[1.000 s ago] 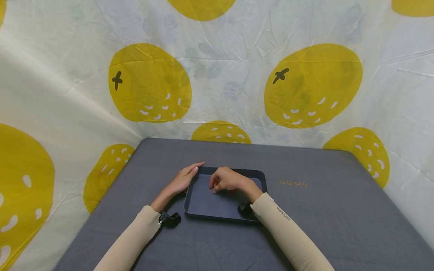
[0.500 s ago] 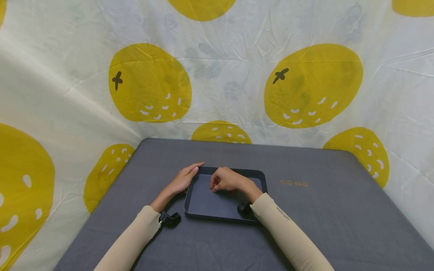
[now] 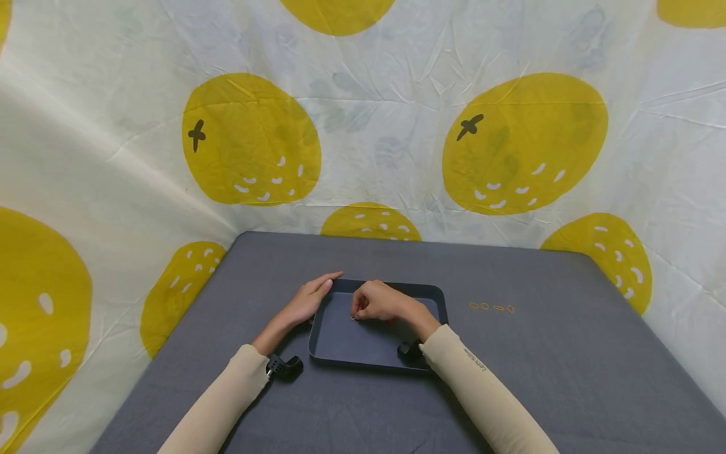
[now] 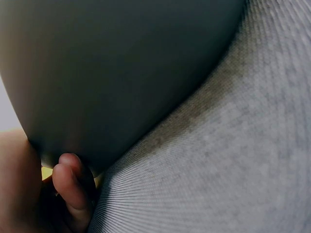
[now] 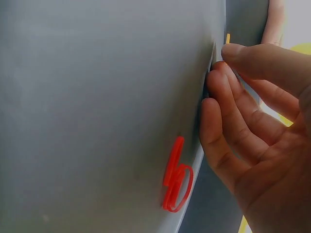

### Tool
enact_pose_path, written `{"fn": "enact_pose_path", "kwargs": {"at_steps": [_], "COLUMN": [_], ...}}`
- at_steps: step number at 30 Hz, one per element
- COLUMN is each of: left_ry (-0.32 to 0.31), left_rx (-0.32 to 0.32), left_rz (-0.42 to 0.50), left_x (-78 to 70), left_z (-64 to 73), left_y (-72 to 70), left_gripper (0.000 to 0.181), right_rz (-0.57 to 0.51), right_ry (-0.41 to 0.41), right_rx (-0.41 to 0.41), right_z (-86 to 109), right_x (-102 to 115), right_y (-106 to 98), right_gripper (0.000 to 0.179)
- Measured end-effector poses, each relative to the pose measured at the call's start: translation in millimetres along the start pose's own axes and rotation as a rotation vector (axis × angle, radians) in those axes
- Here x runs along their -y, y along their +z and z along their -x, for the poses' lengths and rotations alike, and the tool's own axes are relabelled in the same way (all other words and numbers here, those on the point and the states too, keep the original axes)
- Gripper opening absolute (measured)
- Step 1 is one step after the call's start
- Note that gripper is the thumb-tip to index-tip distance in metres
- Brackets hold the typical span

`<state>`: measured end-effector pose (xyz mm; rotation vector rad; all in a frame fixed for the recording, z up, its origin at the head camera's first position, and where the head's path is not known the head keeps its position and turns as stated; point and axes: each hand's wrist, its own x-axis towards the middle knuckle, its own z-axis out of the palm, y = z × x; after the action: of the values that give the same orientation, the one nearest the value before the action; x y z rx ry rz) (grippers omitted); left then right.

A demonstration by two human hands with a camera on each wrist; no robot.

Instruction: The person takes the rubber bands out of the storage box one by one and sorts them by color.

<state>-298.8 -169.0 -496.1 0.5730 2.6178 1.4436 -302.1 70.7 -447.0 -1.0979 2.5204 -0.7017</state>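
A dark grey rectangular tray (image 3: 363, 362) lies on the table in front of me. My left hand (image 3: 306, 301) grips its left end near the far corner, the thumb along the rim; in the left wrist view, curled fingers (image 4: 73, 184) show at the tray's edge. Over the tray's left half my right hand (image 3: 377, 301) pinches between thumb and fingers a small yellow-orange rubber band (image 5: 228, 38), mostly hidden by the fingertips. Red rubber bands (image 5: 177, 182) lie inside the tray, beneath the right hand, which largely covers them in the head view.
Several orange rubber bands (image 3: 498, 308) lie in a row on the grey cloth-covered table (image 3: 567, 366), right of the tray. A white curtain with yellow fruit prints (image 3: 380, 151) hangs behind the far edge and along the sides.
The right fingertips have shifted slightly while staying low over the same part of the tray. The left hand and the tray keep their place.
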Motion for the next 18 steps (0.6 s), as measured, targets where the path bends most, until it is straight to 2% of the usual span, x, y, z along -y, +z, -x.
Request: {"fn": "enact_pose_path", "kwargs": {"at_steps": [10,18], "left_ry": [-0.004,-0.027], "left_rx": [0.006,0.006], "left_rz": [0.011,0.024], "left_x": [0.2,-0.4], "left_z": [0.6,0.6], "left_y": [-0.6,-0.1], "left_gripper": [0.046,0.045], "right_rz": [-0.019,-0.023], "right_ry": [0.013,0.001], "right_rx": [-0.007,-0.011], "right_z": [3.2,5.9], "right_x": [4.9,-0.4], "right_y": [-1.9,-8.0], "right_gripper": [0.007,0.009]}}
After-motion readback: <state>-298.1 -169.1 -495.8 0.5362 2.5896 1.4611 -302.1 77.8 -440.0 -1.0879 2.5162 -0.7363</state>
